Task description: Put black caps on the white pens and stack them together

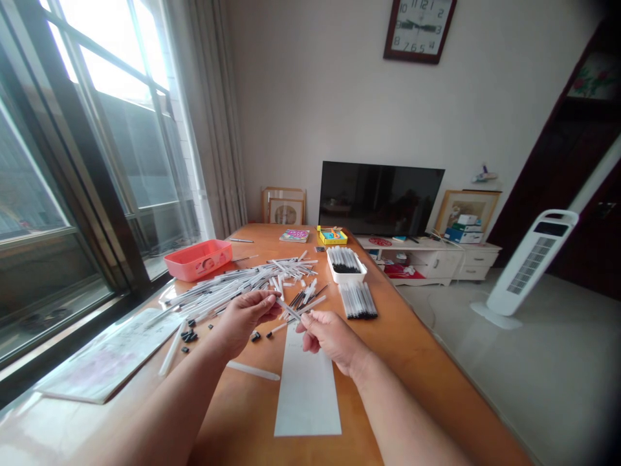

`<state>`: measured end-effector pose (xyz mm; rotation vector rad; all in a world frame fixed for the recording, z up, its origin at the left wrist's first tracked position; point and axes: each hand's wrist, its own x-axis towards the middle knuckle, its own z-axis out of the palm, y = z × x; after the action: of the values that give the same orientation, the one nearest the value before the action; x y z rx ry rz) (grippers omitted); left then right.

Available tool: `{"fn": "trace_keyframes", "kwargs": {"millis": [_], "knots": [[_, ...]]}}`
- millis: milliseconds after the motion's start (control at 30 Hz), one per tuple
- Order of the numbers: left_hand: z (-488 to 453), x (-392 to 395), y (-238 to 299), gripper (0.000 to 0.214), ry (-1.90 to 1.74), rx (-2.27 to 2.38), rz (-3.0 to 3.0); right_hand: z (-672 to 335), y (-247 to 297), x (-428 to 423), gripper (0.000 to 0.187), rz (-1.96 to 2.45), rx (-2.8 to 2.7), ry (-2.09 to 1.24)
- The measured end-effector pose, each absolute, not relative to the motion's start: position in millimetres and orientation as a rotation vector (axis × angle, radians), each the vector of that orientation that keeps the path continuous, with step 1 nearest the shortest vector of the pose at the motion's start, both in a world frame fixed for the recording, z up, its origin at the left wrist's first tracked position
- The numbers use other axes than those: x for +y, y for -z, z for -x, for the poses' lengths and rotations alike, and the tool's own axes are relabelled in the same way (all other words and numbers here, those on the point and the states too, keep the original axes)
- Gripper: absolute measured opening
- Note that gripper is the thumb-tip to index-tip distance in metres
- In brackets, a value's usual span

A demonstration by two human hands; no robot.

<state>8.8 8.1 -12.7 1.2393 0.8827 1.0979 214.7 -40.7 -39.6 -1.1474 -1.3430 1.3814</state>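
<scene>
My left hand [247,317] and my right hand [326,335] meet above an orange-brown wooden table [417,349], both with fingers pinched. Between them they hold a thin clear pen barrel [295,312]; the left pinches one end, the right grips the other. Behind the hands lies a big loose pile of clear pen barrels [242,281]. Small black caps [190,336] are scattered on the table to the left of the left hand. A white paper strip [306,395] lies under my right wrist.
A pink plastic tray [198,259] sits at the left edge. A white tray of pens [345,262] and a neat row of finished pens [358,300] lie to the right. A yellow box [332,235] and a booklet [294,235] sit at the far end. A white tower fan [528,268] stands on the floor.
</scene>
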Motion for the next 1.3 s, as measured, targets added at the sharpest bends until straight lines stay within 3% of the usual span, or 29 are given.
{"fn": "trace_keyframes", "kwargs": {"millis": [67, 300, 600, 867, 1067, 1300], "knots": [[-8.6, 8.2, 13.0, 0.036, -1.107, 0.873, -1.219, -214.1, 39.3, -41.6, 0.050, 1.138, -1.338, -1.402], [-9.5, 7.6, 12.6, 0.033, -1.123, 0.842, -1.170, -212.7, 40.6, -40.7, 0.036, 1.116, -1.315, -1.276], [-8.1, 5.3, 9.1, 0.028, -1.097, 0.718, -1.126, -210.2, 36.2, -44.4, 0.053, 1.074, -1.356, -1.397], [-9.3, 6.9, 11.3, 0.030, -1.159, 0.805, -1.089, -210.2, 41.0, -39.7, 0.037, 1.108, -1.276, -1.250], [-6.6, 8.4, 12.7, 0.027, -1.143, 0.736, -1.123, -210.4, 34.8, -44.2, 0.053, 1.053, -1.281, -1.406], [-7.8, 7.2, 13.0, 0.024, -1.156, 0.749, -1.115, -209.4, 34.8, -43.5, 0.038, 1.086, -1.255, -1.331]]}}
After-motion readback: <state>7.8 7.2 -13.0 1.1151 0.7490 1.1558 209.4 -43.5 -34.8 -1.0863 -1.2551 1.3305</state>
